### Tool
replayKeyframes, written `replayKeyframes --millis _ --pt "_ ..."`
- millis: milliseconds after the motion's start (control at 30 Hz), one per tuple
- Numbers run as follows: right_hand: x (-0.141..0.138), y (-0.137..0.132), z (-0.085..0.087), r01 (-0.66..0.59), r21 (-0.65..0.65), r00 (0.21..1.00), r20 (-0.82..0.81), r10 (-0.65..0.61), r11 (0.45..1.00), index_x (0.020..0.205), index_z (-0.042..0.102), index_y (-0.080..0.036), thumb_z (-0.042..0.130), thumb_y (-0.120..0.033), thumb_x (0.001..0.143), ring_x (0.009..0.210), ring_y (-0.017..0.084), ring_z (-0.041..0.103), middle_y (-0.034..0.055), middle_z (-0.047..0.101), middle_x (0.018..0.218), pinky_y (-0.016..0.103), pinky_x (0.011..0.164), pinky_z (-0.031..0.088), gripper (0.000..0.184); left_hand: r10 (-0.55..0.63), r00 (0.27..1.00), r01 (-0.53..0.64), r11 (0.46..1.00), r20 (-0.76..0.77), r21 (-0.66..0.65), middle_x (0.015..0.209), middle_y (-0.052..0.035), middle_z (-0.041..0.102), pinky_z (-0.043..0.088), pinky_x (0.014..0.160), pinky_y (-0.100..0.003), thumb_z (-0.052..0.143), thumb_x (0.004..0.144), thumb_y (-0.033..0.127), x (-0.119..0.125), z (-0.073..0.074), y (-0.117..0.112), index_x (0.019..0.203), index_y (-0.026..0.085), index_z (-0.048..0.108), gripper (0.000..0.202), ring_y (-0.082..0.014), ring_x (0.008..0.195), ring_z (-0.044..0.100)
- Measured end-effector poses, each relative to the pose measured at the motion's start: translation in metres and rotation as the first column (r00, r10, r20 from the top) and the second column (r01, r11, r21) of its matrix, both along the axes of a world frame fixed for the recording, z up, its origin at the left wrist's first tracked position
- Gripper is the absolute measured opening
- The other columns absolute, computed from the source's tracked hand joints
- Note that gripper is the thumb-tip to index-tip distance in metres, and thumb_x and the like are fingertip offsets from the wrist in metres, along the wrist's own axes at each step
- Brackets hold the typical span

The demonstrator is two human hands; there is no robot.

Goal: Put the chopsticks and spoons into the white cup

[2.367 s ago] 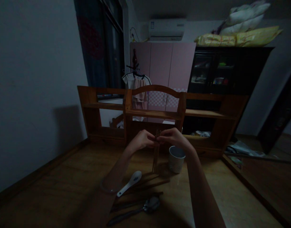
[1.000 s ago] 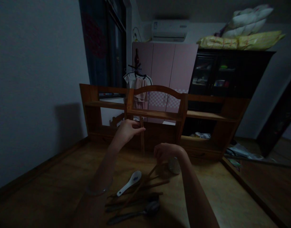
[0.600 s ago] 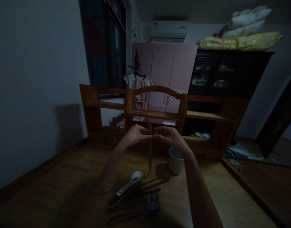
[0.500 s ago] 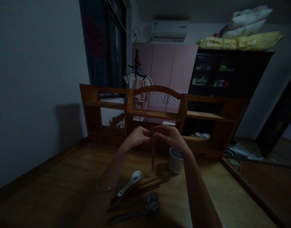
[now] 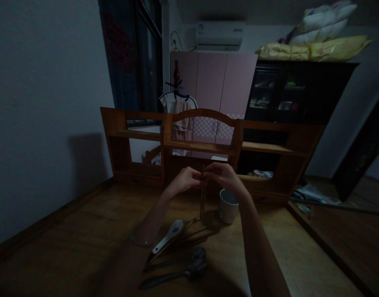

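**Two-Handed Vertical Hold: Position of Parts**

The left hand (image 5: 185, 180) grasped the held chopsticks (image 5: 202, 202) between thumb and fingers, near their upper end. The right hand (image 5: 222, 173) pinched the same bundle from the opposite side, its fingertips meeting those of the left hand. The held chopsticks stood nearly upright, tips down, above the tabletop (image 5: 93, 222); contact between the tips and the surface could not be determined, nor could the exact count.

A pale cup (image 5: 228, 209) stood upright on the tabletop, to the right of the held chopsticks and beneath the right wrist. Nearer the wearer, the loose chopsticks (image 5: 192, 241) lay in a scattered group. A white spoon (image 5: 167, 238) lay along the left side of this group, its handle directed toward the left forearm. Two metal spoons (image 5: 195, 268) lay closest to the wearer, bowls to the right. A wooden shelf unit (image 5: 204, 147) stood behind both hands.
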State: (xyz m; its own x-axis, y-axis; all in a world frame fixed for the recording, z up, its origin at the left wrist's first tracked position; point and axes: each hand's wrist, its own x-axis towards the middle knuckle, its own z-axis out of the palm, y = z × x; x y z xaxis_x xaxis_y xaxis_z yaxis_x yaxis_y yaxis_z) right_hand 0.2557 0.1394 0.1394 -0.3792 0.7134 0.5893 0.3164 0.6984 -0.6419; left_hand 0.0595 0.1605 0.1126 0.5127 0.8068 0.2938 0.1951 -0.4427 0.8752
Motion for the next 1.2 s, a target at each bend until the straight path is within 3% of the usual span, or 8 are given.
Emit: replayKeyframes --millis 200,600,833,1067,1200 --pt "0.008 0.000 0.002 -0.086 -0.084 0.996 -0.038 0.084 0.993 0.095 0.069 -0.017 0.065 -0.025 0.081 0.074 0.019 0.068 0.0048 0.071 0.087 0.029 0.069 0.054 0.016 -0.004 1.000 0.004 1.000 0.001 -0.020 0.090 -0.0071 0.075 0.056 0.072 -0.031 0.077 0.066 0.041 0.003 -0.002 0.002 0.100 0.013 0.074 0.044 -0.0219 0.082 0.068" --pt "0.011 0.005 -0.001 -0.123 -0.068 0.991 -0.069 0.118 0.990 0.103 0.065 -0.018 0.062 -0.024 0.083 0.076 0.019 0.068 0.0046 0.069 0.088 0.029 0.069 0.056 0.021 0.052 0.999 -0.051 0.997 -0.011 0.053 0.075 -0.0034 0.071 0.052 0.063 -0.025 0.076 0.065 0.045 0.007 -0.005 0.003 0.085 0.012 0.075 0.038 -0.0184 0.071 0.065" --pt "0.011 0.004 -0.001 -0.125 -0.079 0.990 -0.074 0.119 0.989 0.103 0.067 -0.018 0.063 -0.023 0.082 0.079 0.019 0.068 0.0052 0.071 0.092 0.030 0.071 0.056 0.022 0.024 1.000 -0.024 0.999 0.002 -0.047 0.078 -0.0049 0.073 0.052 0.065 -0.027 0.078 0.063 0.044 0.010 -0.008 0.005 0.089 0.012 0.075 0.042 -0.0178 0.070 0.065" --pt "0.013 0.002 0.001 -0.027 -0.018 0.999 -0.034 0.026 0.999 0.100 0.071 -0.018 0.071 -0.024 0.076 0.086 0.022 0.069 0.0055 0.073 0.094 0.031 0.077 0.054 0.025 0.025 1.000 -0.024 0.998 0.012 -0.054 0.081 -0.0065 0.074 0.053 0.067 -0.028 0.078 0.061 0.044 0.012 -0.005 -0.001 0.089 0.011 0.075 0.043 -0.0197 0.074 0.066" --pt "0.012 0.002 0.001 0.016 -0.045 1.000 -0.019 -0.017 0.999 0.098 0.072 -0.018 0.075 -0.030 0.073 0.084 0.023 0.070 0.0058 0.074 0.091 0.030 0.073 0.054 0.027 0.122 0.991 -0.118 0.990 -0.055 0.075 0.073 -0.0041 0.072 0.050 0.058 -0.024 0.074 0.064 0.047 0.013 -0.005 -0.003 0.083 0.012 0.075 0.040 -0.0189 0.069 0.065"
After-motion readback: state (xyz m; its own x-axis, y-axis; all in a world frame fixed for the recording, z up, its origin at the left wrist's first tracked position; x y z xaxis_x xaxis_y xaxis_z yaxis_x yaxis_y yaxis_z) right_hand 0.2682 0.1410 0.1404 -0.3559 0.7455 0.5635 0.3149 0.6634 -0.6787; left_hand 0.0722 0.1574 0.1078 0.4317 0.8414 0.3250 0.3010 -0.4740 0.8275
